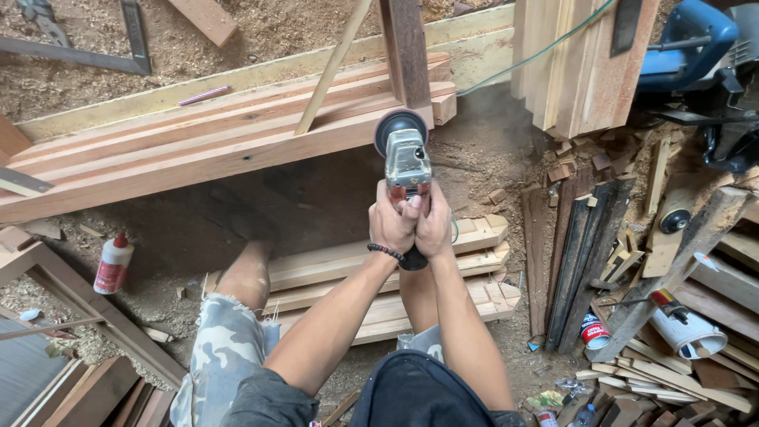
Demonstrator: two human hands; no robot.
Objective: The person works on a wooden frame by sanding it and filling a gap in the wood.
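Both of my hands grip an angle grinder [404, 154] with a silver head and red body. My left hand [392, 223], with a dark bead bracelet at the wrist, wraps the body from the left. My right hand [436, 226] wraps it from the right. The grinder's round disc [398, 124] meets the front edge of a reddish wooden slatted panel [198, 146] that lies across in front of me. A dark wooden post [405, 49] stands right behind the disc. My knees in camouflage shorts show below.
A white glue bottle with a red cap [113, 265] stands at left. Stacked planks [395, 277] lie under my arms. Upright boards [581, 59] and a blue power tool [696, 47] sit at right, above scrap wood, dark strips [585, 253] and cans [688, 332]. Sawdust covers the ground.
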